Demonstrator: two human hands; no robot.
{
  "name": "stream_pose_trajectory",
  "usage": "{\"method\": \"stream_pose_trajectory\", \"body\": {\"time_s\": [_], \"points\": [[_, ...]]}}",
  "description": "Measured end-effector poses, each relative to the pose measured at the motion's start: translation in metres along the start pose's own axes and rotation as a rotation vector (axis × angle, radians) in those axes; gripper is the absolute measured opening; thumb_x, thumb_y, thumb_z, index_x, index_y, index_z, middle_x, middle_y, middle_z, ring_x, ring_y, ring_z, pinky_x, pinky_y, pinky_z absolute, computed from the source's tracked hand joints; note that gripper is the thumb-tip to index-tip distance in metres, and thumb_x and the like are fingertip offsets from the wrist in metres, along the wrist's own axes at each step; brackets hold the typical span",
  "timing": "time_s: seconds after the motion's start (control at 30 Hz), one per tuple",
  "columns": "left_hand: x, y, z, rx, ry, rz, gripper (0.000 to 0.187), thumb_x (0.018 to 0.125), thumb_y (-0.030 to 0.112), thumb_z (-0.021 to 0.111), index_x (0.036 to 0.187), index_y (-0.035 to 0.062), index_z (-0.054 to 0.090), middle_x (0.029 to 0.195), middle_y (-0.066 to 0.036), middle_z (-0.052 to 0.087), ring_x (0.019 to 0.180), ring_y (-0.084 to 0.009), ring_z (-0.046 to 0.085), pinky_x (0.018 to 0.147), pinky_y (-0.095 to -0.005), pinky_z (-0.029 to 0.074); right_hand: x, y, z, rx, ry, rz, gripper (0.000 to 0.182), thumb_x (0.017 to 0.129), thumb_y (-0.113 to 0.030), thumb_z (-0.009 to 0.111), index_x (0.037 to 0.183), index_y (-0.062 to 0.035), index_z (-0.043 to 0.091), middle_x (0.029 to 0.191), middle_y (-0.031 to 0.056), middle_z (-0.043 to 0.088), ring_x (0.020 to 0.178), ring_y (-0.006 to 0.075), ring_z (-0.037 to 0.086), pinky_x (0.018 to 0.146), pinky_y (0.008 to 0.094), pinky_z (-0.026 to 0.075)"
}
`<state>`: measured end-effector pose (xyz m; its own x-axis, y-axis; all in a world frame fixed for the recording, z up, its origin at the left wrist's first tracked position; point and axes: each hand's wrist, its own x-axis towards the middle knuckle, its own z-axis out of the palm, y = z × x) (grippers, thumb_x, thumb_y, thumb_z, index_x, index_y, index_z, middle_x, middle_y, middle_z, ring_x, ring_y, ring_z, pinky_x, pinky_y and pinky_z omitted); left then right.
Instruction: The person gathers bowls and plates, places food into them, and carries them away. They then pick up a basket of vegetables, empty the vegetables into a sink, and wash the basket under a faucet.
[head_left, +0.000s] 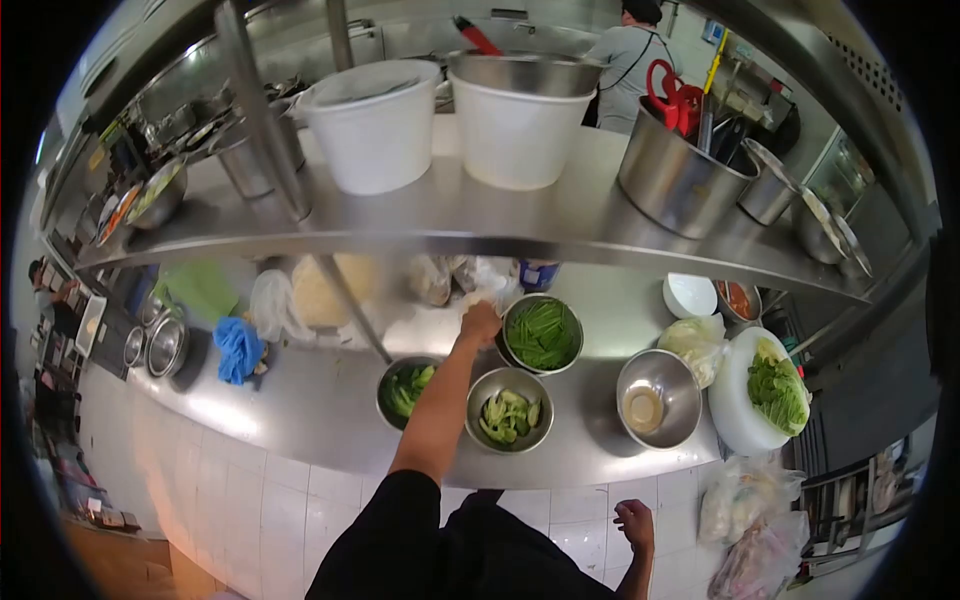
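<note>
My left hand (482, 322) reaches over the steel counter to a clear plastic bag (490, 278). Its fingers look closed; whatever they grip, if anything, is hidden. Just right of that hand stands a steel bowl of long green pods or beans (543, 334). Nearer to me is a bowl of pale green cut vegetables (510, 416). A third bowl, with leafy greens (404, 388), is partly covered by my left forearm. My right hand (634, 524) hangs below the counter's front edge, fingers loosely bent and apart, holding nothing.
On the right are a steel bowl (660, 398), a white tub of lettuce (735, 400) and a white bowl (690, 295). A blue cloth (237, 350) lies left. The overhead shelf (400, 225) carries white buckets (375, 130) and a utensil pot (675, 185). A person (635, 60) stands beyond.
</note>
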<state>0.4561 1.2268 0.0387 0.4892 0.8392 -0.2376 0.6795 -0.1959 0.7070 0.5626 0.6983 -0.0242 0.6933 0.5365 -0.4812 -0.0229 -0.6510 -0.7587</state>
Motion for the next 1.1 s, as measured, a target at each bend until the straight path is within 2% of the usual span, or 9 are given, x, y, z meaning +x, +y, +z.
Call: {"method": "stream_pose_trajectory", "body": {"time_s": [0.17, 0.33, 0.47, 0.57, 0.63, 0.77, 0.9, 1.03, 1.1], "points": [[-0.032, -0.017, -0.016, 0.242, 0.149, 0.055, 0.024, 0.074, 0.018, 0.059, 0.089, -0.0006, 0.064, 0.086, -0.021, 0.066, 0.080, -0.0331, 0.065, 0.074, -0.0389, 0.051, -0.004, 0.009, 0.024, 0.000, -0.087, -0.037, 0.025, 0.082, -0.021, 0.062, 0.095, 0.0001, 0.061, 0.081, 0.0088, 0.063, 0.067, 0.0175, 0.064, 0.054, 0.0287, 0.049], [-0.196, -0.003, -0.058, -0.373, 0.463, 0.364, 0.022, 0.081, 0.016, 0.058, 0.098, 0.0030, 0.062, 0.087, -0.013, 0.067, 0.081, -0.0296, 0.064, 0.072, -0.0337, 0.049, -0.004, 0.023, 0.053, -0.086, -0.256, -0.163, 0.023, 0.084, -0.023, 0.060, 0.094, -0.0016, 0.060, 0.081, 0.0073, 0.063, 0.066, 0.0160, 0.063, 0.054, 0.0275, 0.049], [-0.366, -0.069, -0.032, -0.491, -0.059, 0.375, 0.026, 0.084, 0.018, 0.062, 0.107, 0.0047, 0.059, 0.085, -0.006, 0.064, 0.073, -0.0115, 0.058, 0.066, -0.0278, 0.047, -0.015, 0.053, 0.084, -0.034, -0.415, -0.028, 0.021, 0.084, -0.021, 0.059, 0.095, -0.0036, 0.060, 0.082, 0.0057, 0.063, 0.067, 0.0169, 0.063, 0.054, 0.0275, 0.050], [-0.446, -0.145, 0.007, -0.264, -0.517, -0.087, 0.054, 0.083, 0.046, 0.058, 0.117, 0.0048, 0.055, 0.106, -0.017, 0.061, 0.100, -0.0256, 0.059, 0.087, -0.0343, 0.045, -0.024, 0.104, 0.112, -0.111, -0.539, 0.195, 0.023, 0.083, -0.021, 0.060, 0.100, -0.0055, 0.059, 0.084, 0.0055, 0.063, 0.068, 0.0189, 0.064, 0.055, 0.0287, 0.051], [-0.490, -0.290, 0.098, 0.013, -0.297, -0.111, 0.071, 0.076, 0.054, 0.063, 0.124, 0.0029, 0.049, 0.118, -0.023, 0.054, 0.112, -0.0291, 0.052, 0.092, -0.0358, 0.043, -0.022, 0.173, 0.121, -0.178, -0.691, 0.333, 0.029, 0.082, -0.032, 0.062, 0.100, -0.0097, 0.061, 0.086, 0.0062, 0.063, 0.065, 0.0196, 0.062, 0.054, 0.0335, 0.051], [-0.557, -0.363, 0.123, -0.618, -0.389, -0.871, 0.087, 0.070, 0.065, 0.064, 0.128, 0.0034, 0.044, 0.113, -0.018, 0.056, 0.106, -0.0270, 0.053, 0.084, -0.0341, 0.047, -0.083, 0.152, 0.132, -0.498, -0.734, 0.834, 0.048, 0.079, -0.044, 0.064, 0.115, -0.0143, 0.057, 0.113, 0.0054, 0.058, 0.102, 0.0271, 0.056, 0.080, 0.0481, 0.048], [-0.578, -0.402, 0.109, -1.168, -0.465, -0.968, 0.125, 0.058, 0.059, 0.077, 0.144, 0.0103, 0.001, 0.143, -0.018, 0.028, 0.127, -0.0408, 0.032, 0.090, -0.0558, 0.041, -0.078, 0.144, 0.176, -0.370, -0.885, 0.742, 0.070, 0.075, -0.056, 0.062, 0.129, -0.0176, 0.042, 0.132, 0.0070, 0.040, 0.117, 0.0327, 0.040, 0.089, 0.0541, 0.039], [-0.545, -0.460, 0.091, -0.823, -0.746, -1.318, 0.128, 0.056, 0.058, 0.079, 0.145, 0.0126, 0.000, 0.141, -0.018, 0.032, 0.123, -0.0414, 0.037, 0.085, -0.0557, 0.046, -0.074, 0.129, 0.210, -0.408, -0.952, 0.660, 0.090, 0.071, -0.064, 0.062, 0.142, -0.0220, 0.024, 0.146, 0.0075, 0.024, 0.130, 0.0368, 0.027, 0.097, 0.0586, 0.031], [-0.532, -0.494, 0.094, -0.741, -0.652, -0.980, 0.128, 0.058, 0.063, 0.075, 0.144, 0.0134, -0.007, 0.142, -0.019, 0.026, 0.105, -0.0412, 0.052, 0.073, -0.0572, 0.051, -0.090, 0.103, 0.243, -0.502, -0.929, 0.631, 0.098, 0.069, -0.066, 0.063, 0.144, -0.0238, 0.017, 0.148, 0.0071, 0.021, 0.132, 0.0359, 0.023, 0.097, 0.0596, 0.028]]}}
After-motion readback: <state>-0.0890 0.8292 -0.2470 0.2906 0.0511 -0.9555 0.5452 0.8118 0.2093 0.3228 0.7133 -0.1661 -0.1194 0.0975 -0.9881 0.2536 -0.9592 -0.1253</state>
